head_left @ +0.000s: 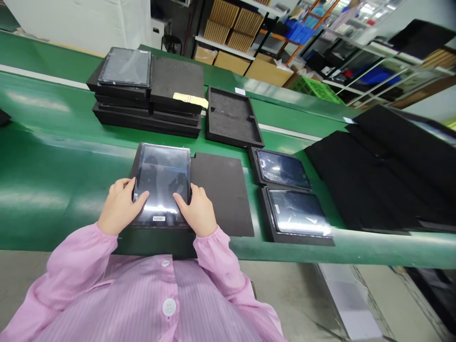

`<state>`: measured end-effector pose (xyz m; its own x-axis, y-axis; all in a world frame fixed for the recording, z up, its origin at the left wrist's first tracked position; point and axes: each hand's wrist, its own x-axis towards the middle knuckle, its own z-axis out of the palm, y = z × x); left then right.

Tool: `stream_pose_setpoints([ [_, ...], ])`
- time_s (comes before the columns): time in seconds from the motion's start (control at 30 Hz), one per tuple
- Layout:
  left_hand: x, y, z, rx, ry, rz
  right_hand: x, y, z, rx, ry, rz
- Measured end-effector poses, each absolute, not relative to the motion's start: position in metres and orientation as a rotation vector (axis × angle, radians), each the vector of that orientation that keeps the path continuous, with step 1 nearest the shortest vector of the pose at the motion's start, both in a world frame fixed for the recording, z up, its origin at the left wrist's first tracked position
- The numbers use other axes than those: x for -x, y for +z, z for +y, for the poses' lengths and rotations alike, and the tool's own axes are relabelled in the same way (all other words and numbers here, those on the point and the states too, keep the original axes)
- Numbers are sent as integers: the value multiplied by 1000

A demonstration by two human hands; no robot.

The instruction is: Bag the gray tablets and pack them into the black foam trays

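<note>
A tablet-like screen panel [164,175] with a glossy dark face and a small white label lies in front of me over a black foam piece. My left hand [121,204] grips its left edge, thumb on the glass and fingers along the side. On the opposite edge, my right hand [197,209] grips it the same way, thumb on the face. A flat black foam sheet [224,194] lies just right of the panel, beside my right hand. The panel's underside and most of the foam under it are hidden.
Behind stands a stack of black foam trays [146,118] with another panel [126,66] and a yellow paper strip [190,99] on top. A hollow foam tray [233,116] sits right of it. Two panels in foam [283,168] and large black sheets [374,185] lie rightward on the green conveyor belt [64,190].
</note>
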<state>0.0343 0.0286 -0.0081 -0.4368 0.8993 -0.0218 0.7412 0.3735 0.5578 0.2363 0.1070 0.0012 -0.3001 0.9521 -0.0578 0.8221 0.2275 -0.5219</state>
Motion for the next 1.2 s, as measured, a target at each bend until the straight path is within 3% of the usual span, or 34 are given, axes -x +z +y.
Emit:
stream_pose_setpoints([
  [0.23,-23,-13,61,-1167,957,2268,-244,-11,110,1540,719,-2158],
  [0.37,-32,9,64,-698,1239,1866,-245,-11,110,1531,742,-2119],
  [0.53,-38,29,66,-447,1277,1490,-251,-8,113,1477,844,-2067],
  [0.8,-58,38,66,-870,1709,1425,-249,14,144,1104,1264,-1512],
  [0.97,-52,27,83,-1227,1933,1377,-248,24,155,894,1048,-1462],
  [1.2,-46,9,81,-1308,2133,1409,-244,55,139,767,1054,-1620],
])
